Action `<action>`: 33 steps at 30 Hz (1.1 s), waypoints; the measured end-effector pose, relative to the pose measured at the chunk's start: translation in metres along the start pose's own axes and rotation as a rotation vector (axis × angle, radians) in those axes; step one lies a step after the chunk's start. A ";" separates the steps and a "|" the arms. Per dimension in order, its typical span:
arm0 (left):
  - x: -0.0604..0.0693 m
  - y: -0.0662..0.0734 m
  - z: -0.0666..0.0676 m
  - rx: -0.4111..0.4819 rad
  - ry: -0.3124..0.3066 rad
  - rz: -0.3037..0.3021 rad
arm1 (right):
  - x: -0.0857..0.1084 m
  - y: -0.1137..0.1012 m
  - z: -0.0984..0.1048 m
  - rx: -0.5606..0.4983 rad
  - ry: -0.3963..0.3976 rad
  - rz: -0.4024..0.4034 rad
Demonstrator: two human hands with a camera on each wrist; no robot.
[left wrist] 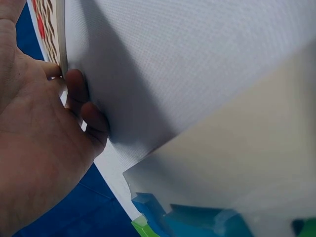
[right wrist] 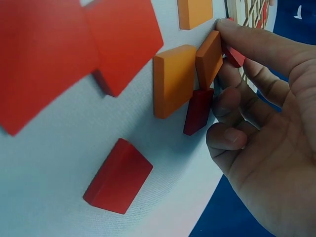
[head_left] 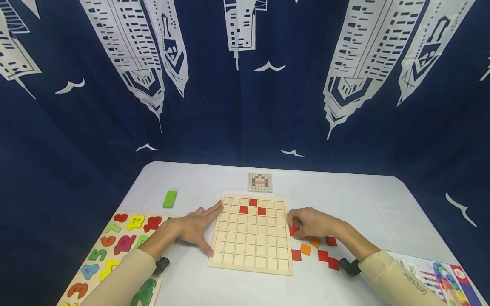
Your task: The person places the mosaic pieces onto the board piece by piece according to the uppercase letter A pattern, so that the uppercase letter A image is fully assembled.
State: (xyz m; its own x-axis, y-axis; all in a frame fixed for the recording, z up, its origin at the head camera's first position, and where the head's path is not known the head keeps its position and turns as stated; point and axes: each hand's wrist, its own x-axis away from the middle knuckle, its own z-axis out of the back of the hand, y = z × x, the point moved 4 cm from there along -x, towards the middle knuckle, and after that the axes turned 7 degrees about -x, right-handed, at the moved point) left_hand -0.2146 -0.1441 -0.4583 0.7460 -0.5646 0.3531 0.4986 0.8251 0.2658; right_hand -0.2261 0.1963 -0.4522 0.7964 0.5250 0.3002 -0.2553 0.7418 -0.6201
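Note:
A wooden grid board [head_left: 250, 270] lies flat on the white table, with 3 red square tiles set in its upper cells, such as the top one [head_left: 253, 202]. My left hand [head_left: 197, 227] spreads its thumb and fingers along the board's left edge and touches it. Just past the right edge, my right hand [head_left: 311, 222] pinches a red tile [right wrist: 236, 56] between thumb and fingers; the fingers partly hide it. Loose red tiles [head_left: 323, 255] and orange tiles [head_left: 305, 249] lie below and beside that hand.
Behind the board is a small pattern card [head_left: 260, 182]. A number puzzle board [head_left: 126, 242] lies at the left under my forearm, with a green block [head_left: 170, 199] beyond it. At the right, a printed colourful sheet [head_left: 440, 276] is partly under my sleeve.

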 end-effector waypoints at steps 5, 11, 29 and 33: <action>0.000 0.000 0.000 -0.001 0.004 -0.001 | 0.000 0.000 0.002 -0.001 0.016 0.029; -0.001 -0.001 -0.001 0.002 0.008 -0.006 | -0.001 0.001 0.005 -0.039 0.016 0.050; -0.001 -0.001 -0.002 -0.010 0.010 -0.022 | -0.001 0.000 0.010 -0.195 -0.028 0.048; -0.001 -0.001 -0.003 -0.011 0.009 -0.025 | -0.002 0.000 0.008 -0.235 -0.044 0.041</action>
State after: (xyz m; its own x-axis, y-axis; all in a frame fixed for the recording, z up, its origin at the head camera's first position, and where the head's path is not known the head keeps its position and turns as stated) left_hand -0.2150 -0.1443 -0.4616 0.7376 -0.5845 0.3382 0.5217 0.8112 0.2643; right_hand -0.2324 0.1988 -0.4471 0.7621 0.5742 0.2991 -0.1487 0.6048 -0.7824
